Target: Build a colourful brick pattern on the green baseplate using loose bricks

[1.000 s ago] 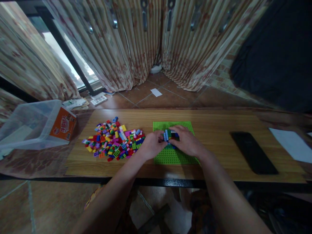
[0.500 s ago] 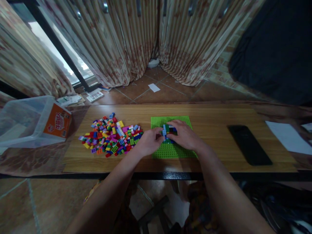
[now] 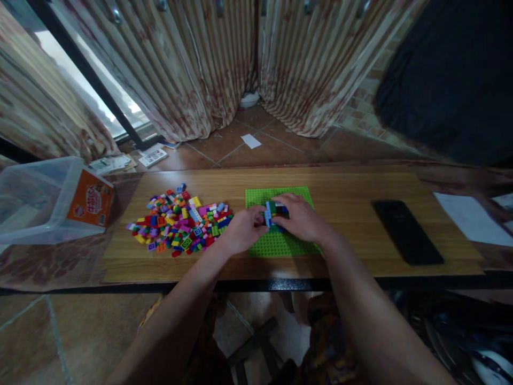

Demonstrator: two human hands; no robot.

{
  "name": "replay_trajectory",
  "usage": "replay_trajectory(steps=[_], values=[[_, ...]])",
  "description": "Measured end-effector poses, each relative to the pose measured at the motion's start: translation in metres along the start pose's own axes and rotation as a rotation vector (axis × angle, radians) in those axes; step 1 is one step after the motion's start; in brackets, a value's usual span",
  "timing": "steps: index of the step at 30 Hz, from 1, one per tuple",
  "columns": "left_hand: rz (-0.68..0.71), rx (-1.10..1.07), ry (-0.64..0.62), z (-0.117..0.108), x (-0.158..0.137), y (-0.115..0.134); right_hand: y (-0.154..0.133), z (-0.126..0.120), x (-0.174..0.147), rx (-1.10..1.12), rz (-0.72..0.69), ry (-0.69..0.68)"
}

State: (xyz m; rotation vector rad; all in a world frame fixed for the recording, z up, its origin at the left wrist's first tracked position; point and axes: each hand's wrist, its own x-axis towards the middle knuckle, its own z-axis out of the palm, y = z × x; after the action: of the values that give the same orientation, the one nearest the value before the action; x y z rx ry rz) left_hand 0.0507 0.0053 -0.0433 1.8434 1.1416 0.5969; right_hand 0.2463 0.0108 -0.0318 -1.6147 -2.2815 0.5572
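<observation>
Over the green studded baseplate [image 3: 272, 247], my two hands meet at a small block of joined toy bricks [image 3: 268, 214], light blue on its left side with darker blue and green behind. My left hand [image 3: 245, 229] pinches its left side with thumb and forefinger. From the right, my right hand [image 3: 300, 218] curls its fingers and thumb around the other side, hiding part of the bricks. Whether the block is pressed onto the baseplate or held just above it, I cannot tell. A pile of loose, many-coloured toy bricks [image 3: 182, 222] lies left of my left hand.
A clear plastic bin [image 3: 38, 198] with an orange label lies at the far left. On the right of the wooden board [image 3: 340, 187] rests a black phone [image 3: 406, 232], with white paper [image 3: 473, 216] beyond it. The table's dark front edge [image 3: 276, 285] runs below my forearms.
Both hands stay at the joined bricks, with only slight finger shifts; more of the light blue side shows now. The whole view has shifted a little.
</observation>
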Motion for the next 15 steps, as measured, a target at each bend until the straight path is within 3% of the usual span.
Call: replay_trajectory(steps=[15], values=[[0.008, -0.027, -0.044, -0.0024, -0.0002, -0.0002, 0.0002, 0.0019, 0.0002, -0.004, 0.011, 0.019]])
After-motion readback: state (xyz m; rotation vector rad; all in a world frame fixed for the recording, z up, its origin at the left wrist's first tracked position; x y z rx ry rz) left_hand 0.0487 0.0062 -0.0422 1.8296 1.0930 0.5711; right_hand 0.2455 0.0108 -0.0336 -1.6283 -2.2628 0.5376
